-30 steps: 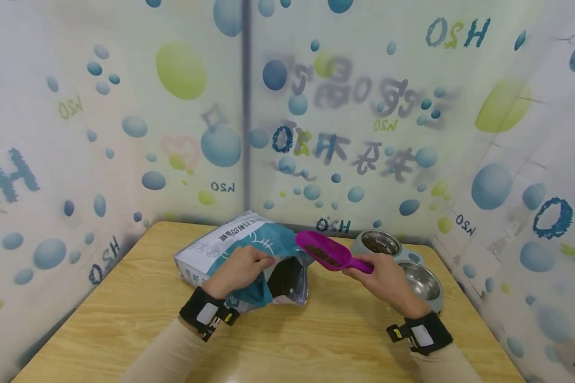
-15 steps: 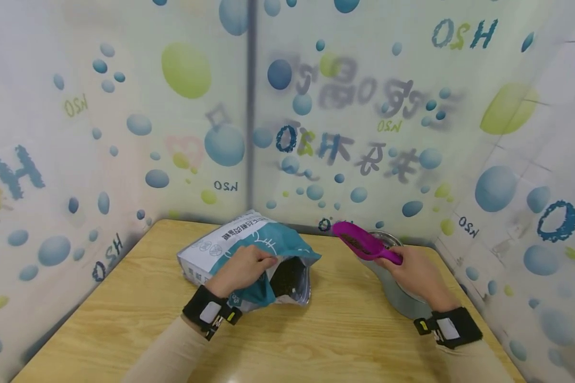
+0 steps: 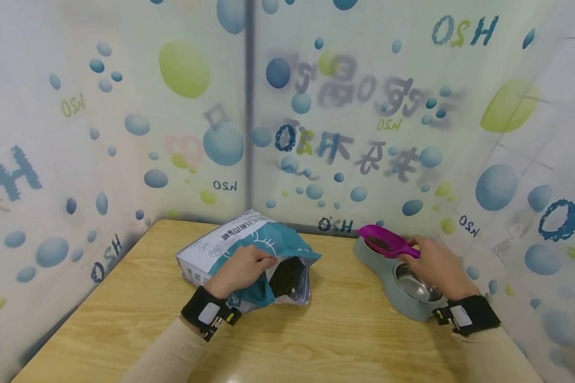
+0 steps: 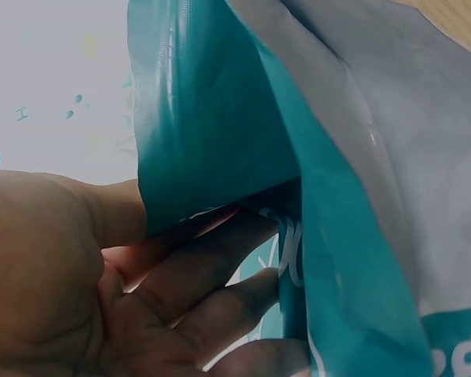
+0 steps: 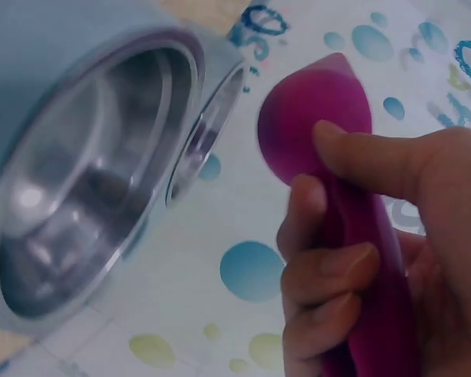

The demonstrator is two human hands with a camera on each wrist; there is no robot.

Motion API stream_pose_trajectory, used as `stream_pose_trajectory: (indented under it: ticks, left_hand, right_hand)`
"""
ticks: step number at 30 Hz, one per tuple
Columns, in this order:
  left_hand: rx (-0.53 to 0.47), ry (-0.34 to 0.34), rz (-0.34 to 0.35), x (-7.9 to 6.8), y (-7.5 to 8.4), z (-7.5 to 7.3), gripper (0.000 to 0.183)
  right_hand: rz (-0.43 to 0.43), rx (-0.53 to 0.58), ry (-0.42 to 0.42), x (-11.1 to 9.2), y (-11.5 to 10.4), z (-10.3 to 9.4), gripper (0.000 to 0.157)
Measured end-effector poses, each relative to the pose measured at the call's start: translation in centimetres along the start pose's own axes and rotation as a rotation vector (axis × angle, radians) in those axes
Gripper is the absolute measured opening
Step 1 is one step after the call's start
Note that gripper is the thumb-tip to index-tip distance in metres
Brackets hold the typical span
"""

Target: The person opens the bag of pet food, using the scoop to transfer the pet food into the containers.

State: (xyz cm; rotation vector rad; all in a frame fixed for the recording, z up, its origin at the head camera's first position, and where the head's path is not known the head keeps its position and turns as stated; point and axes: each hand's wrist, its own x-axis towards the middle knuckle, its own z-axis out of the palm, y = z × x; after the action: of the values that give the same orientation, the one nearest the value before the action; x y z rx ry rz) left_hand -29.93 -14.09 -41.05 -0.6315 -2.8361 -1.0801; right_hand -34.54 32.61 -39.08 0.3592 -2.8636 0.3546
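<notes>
My left hand (image 3: 241, 270) pinches the mouth edge of a white and teal pet food bag (image 3: 220, 239) that lies on its side. Dark kibble (image 3: 286, 277) shows inside the opening. In the left wrist view the thumb goes behind the teal flap (image 4: 212, 118), with the fingers on its other side. My right hand (image 3: 442, 268) grips the handle of a magenta scoop (image 3: 388, 250), fingers curled round it in the right wrist view. Brown kibble lies in the scoop, which is over the far bowl of a grey-blue double feeder (image 3: 397, 298) and hides most of that bowl.
The near steel bowl (image 3: 414, 282) of the feeder shows bare metal in the head view. Everything stands on a wooden table (image 3: 316, 340). Printed curtains (image 3: 306, 106) close in the back and both sides.
My right hand has carried the scoop of kibble rightward, from beside the bag's mouth to above the far bowl. The left hand keeps its hold, and the bag stays in place.
</notes>
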Motion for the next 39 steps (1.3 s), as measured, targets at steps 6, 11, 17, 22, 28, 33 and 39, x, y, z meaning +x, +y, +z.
stream_pose_trajectory:
  ticks: [6, 11, 17, 22, 28, 33, 39]
  left_hand:
    - [0.015, 0.006, 0.01, 0.1, 0.0, 0.0, 0.047]
    - [0.016, 0.005, 0.017, 0.1, 0.0, 0.1, 0.047]
    - [0.02, 0.006, 0.013, 0.2, -0.2, 0.1, 0.048]
    - [0.021, 0.005, 0.012, 0.2, -0.2, 0.1, 0.048]
    - [0.021, -0.001, 0.008, 0.2, -0.1, 0.0, 0.047]
    - [0.017, 0.006, 0.017, 0.3, 0.0, -0.1, 0.044]
    - [0.011, -0.001, 0.009, 0.3, -0.1, 0.0, 0.045]
  right_hand:
    - [0.037, -0.109, 0.0, 0.3, 0.2, -1.7, 0.025]
    - [0.07, -0.166, -0.01, 0.9, 0.4, -2.7, 0.025]
    - [0.07, -0.217, -0.017, 1.7, 0.5, -3.5, 0.021]
    - [0.059, -0.275, 0.0, 2.5, 0.1, -3.9, 0.023]
    - [0.005, -0.326, 0.082, 3.6, -0.5, -3.7, 0.019]
    - [-0.035, -0.38, 0.179, 4.2, -1.1, -3.2, 0.018]
    - [-0.025, -0.432, 0.218, 4.5, -1.8, -2.7, 0.015]
